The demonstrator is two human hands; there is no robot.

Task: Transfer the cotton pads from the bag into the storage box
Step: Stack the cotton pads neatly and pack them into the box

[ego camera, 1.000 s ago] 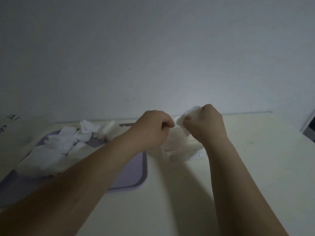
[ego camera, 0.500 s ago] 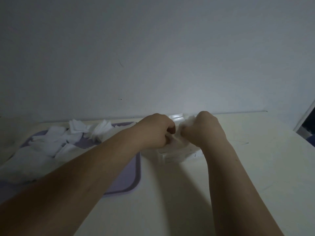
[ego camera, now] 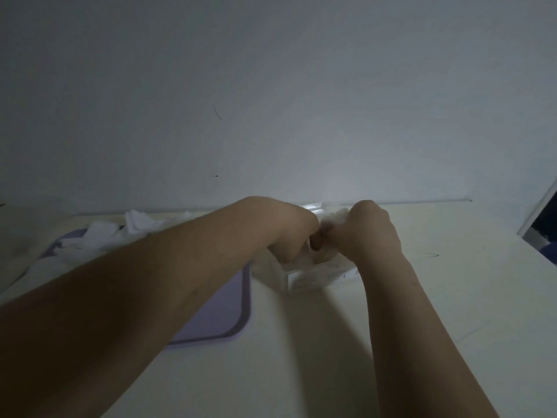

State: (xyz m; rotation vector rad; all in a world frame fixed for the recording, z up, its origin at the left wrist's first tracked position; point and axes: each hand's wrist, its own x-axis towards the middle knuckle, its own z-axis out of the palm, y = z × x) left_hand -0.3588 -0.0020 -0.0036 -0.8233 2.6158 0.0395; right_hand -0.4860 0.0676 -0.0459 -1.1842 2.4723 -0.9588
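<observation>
**Both hands at the storage box**

Centre of frame: my left hand (ego camera: 289, 233) and right hand (ego camera: 373, 233) meet, knuckles up, over the clear storage box (ego camera: 313, 277) on the table (ego camera: 331, 357). The right hand curls tight, pinching a tuft of cotton pads (ego camera: 339, 215) that shows between the two hands. The left hand curls down into the box; I cannot tell if it holds anything. Left of frame: a purple tray (ego camera: 232, 312) just beside the box, carrying a white pile (ego camera: 135, 224) of loose pieces.
</observation>
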